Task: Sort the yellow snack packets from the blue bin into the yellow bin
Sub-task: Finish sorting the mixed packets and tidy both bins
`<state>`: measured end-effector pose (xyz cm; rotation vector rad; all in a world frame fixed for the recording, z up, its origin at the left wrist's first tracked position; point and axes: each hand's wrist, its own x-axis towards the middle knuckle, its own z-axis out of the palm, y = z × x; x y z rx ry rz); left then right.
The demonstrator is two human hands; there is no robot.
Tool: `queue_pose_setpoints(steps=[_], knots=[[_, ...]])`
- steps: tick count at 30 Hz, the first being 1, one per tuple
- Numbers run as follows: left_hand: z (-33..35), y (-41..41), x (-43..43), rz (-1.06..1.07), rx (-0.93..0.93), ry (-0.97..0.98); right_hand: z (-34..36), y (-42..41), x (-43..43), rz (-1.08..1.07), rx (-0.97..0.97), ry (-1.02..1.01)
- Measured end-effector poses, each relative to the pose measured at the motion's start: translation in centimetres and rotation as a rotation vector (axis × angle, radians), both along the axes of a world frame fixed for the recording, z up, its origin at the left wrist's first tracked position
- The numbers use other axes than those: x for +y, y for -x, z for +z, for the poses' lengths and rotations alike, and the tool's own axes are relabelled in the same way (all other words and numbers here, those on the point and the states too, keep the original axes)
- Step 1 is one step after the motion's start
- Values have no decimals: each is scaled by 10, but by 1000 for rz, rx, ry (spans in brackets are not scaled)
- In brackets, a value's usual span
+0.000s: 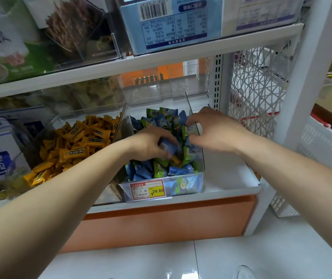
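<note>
**Position.** Both hands are found inside the blue bin (201, 174). The left hand (151, 143) is curled round a blue packet (167, 147). The right hand (217, 131) is bent into the far right of the pile, with thumb and fingertips drawn toward a green packet (191, 130). Whether that packet is gripped cannot be told. One yellow packet (176, 160) is seen as a sliver just under the left fingers, half buried among blue and green ones. The yellow bin (121, 117) stands just beside the blue bin on its left and is heaped with yellow stock.

**Risks.**
- The yellow packet may be pushed deeper if the pile is stirred, as it is covered by the hand and hemmed in by loose packets.
- Blue or green packets may be carried across with it if the present handful is not let go first.
- Packets lying high against the near wall may be tipped over the rim onto the shelf (227, 174).
- The yellow heap reaches toward its near left corner, so a packet tossed there is judged likely to slide out.

**Edges and room.**
- Lift is limited overhead by the upper shelf (141, 63).
- The slanted clear wall between the bins stands above the packets and must be cleared on any move left.
- Bare shelf lies to the right, between the blue bin and the mesh panel (257, 93).
- The near side is open.
</note>
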<state>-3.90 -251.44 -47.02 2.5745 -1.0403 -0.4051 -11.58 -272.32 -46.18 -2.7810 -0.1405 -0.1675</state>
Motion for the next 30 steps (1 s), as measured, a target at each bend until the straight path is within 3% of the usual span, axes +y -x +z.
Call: queue_pose_setpoints(steps=[5, 11, 17, 22, 25, 27, 30], knots=[[16, -2, 26, 139, 40, 450, 10, 3, 9, 89, -253, -28], [15, 3, 37, 257, 199, 764, 5, 1, 36, 126, -174, -61], [24, 9, 37, 306, 55, 671, 17, -5, 27, 6, -254, -336], [34, 38, 36, 212, 53, 818, 29, 0, 43, 59, -238, -730], [41, 45, 55, 359, -84, 906, 28, 2, 64, 164, -167, -879], [44, 44, 85, 519, -236, 790, 24, 0, 74, 166, -152, -769], [39, 43, 137, 732, -411, 494, 14, 0, 85, 146, -112, -450]])
